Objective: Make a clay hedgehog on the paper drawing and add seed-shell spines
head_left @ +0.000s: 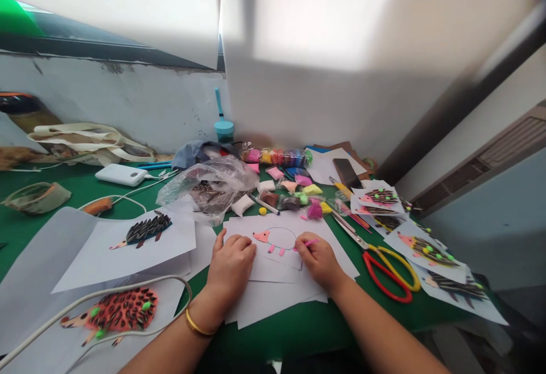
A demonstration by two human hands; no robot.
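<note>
A white sheet [243, 226] lies in the middle of the table, bearing a hedgehog [281, 237] with a drawn oval body, a pink clay face and pink feet. My left hand [232, 263] rests on the sheet left of the face, its fingers curled and the thumb apart; nothing shows in it. At the oval's right end, my right hand [318, 257] pinches a thin pink tool [313, 242], whose tip is near the outline at the hedgehog's rear. Packets of coloured clay [314, 209] and a clear plastic bag of seeds [209, 192] lie behind the sheet.
Red and yellow scissors [388, 271] lie at the right, beside finished hedgehog pictures [430, 252]. Further hedgehog pictures [149, 229] are at the left, with a white cable [128, 287] crossing over one. A power bank [121, 174] and a phone [347, 173] sit farther back.
</note>
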